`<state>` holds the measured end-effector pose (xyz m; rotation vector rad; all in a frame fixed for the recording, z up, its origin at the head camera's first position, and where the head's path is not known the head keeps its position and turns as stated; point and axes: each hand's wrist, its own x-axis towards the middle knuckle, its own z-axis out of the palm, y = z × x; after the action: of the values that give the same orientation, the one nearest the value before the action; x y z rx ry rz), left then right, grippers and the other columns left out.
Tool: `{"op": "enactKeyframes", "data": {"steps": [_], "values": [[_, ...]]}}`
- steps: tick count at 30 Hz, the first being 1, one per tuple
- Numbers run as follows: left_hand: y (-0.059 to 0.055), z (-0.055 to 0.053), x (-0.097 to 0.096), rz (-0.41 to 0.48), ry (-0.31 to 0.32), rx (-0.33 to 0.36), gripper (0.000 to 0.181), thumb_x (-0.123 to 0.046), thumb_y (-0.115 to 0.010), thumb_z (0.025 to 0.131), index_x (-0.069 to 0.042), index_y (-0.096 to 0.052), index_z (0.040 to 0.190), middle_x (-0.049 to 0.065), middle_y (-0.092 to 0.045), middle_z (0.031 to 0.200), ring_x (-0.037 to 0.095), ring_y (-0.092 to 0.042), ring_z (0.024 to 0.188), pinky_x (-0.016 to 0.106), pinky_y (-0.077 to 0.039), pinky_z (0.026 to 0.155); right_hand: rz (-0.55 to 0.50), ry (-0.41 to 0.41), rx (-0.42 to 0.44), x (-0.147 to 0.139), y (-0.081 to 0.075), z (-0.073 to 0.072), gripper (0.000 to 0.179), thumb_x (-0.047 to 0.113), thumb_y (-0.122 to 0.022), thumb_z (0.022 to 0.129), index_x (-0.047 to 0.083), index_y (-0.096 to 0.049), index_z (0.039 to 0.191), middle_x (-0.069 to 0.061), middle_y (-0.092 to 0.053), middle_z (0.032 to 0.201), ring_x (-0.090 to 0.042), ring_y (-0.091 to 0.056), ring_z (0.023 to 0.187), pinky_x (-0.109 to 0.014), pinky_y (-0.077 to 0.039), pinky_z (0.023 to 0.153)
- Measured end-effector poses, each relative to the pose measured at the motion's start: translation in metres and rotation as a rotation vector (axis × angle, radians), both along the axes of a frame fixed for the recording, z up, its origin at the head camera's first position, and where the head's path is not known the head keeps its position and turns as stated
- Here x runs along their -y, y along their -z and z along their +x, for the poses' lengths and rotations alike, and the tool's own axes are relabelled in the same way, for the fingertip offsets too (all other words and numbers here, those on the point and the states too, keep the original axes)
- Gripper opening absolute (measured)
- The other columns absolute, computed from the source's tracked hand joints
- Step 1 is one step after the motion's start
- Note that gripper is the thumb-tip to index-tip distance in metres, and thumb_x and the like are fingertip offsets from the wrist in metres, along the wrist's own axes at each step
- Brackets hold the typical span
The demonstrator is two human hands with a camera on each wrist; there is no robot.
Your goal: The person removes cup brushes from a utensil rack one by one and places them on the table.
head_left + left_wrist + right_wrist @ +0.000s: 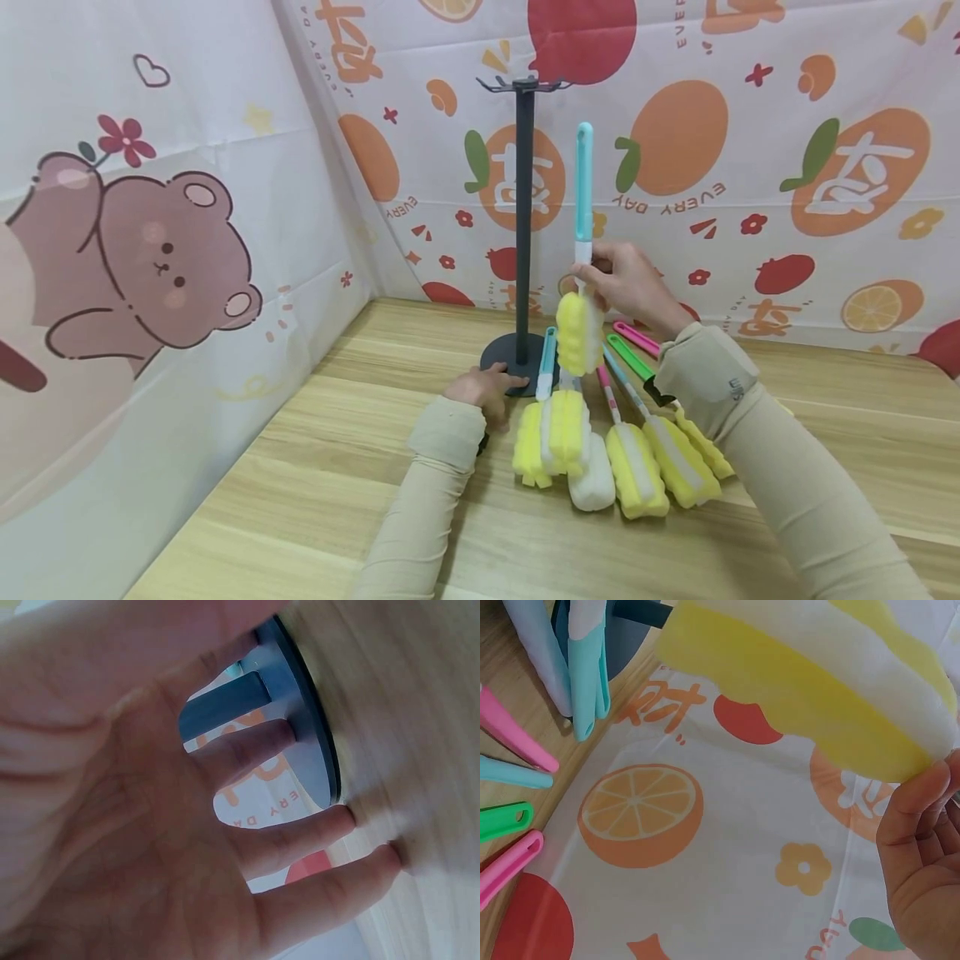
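My right hand [633, 282] pinches a sponge brush [584, 187] at its white neck, just right of the stand's pole. Its turquoise handle points up and the yellow-and-white sponge head [795, 682] hangs down. The black stand [525, 225] is upright, with small hooks [501, 84] round its top; no brush hangs on them. My left hand [480, 392] rests at the stand's round base [493, 357]. In the left wrist view, its spread fingers [251, 750] reach down, some touching the base [311, 750] and others the wood.
Several more sponge brushes [637, 475] lie fanned on the wooden table [300, 508], their handles [632, 357] turquoise, pink and green. A white-headed brush [592, 479] lies among the yellow ones. Behind stands a fruit-print cloth [675, 50]; a bear-print cloth [172, 250] hangs on the left.
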<state>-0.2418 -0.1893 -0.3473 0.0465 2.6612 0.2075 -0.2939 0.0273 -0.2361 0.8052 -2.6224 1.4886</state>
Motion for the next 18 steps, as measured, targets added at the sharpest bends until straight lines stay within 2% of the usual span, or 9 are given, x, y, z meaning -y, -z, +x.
{"op": "enactKeyframes", "data": {"steps": [9, 14, 18], "values": [[0.002, -0.001, -0.001, 0.002, 0.007, 0.004, 0.081, -0.022, -0.083, 0.087, -0.038, -0.044, 0.155, 0.004, -0.025, 0.166, 0.041, -0.029, 0.147, 0.051, -0.047, 0.098, 0.017, 0.008, 0.047, -0.007, 0.005, -0.002, 0.030, 0.015, -0.064, 0.102, -0.008, -0.065, 0.121, -0.019, -0.064, 0.096, -0.023, -0.052, 0.064, -0.026, -0.052, 0.058], [0.002, -0.002, -0.001, -0.003, 0.012, 0.005, 0.081, -0.023, -0.084, 0.087, -0.038, -0.043, 0.155, 0.004, -0.024, 0.166, 0.042, -0.028, 0.147, 0.052, -0.046, 0.100, 0.036, 0.018, 0.048, -0.009, 0.004, -0.002, 0.031, 0.018, -0.065, 0.102, -0.006, -0.066, 0.120, -0.018, -0.064, 0.094, -0.022, -0.051, 0.061, -0.027, -0.048, 0.051], [0.001, -0.001, -0.001, 0.000, 0.012, 0.008, 0.081, -0.023, -0.083, 0.087, -0.038, -0.043, 0.155, 0.004, -0.024, 0.166, 0.042, -0.028, 0.147, 0.052, -0.046, 0.100, 0.044, 0.014, 0.069, -0.011, 0.004, -0.002, 0.030, 0.019, -0.067, 0.101, -0.006, -0.067, 0.118, -0.017, -0.064, 0.092, -0.021, -0.051, 0.059, -0.028, -0.048, 0.050]]}}
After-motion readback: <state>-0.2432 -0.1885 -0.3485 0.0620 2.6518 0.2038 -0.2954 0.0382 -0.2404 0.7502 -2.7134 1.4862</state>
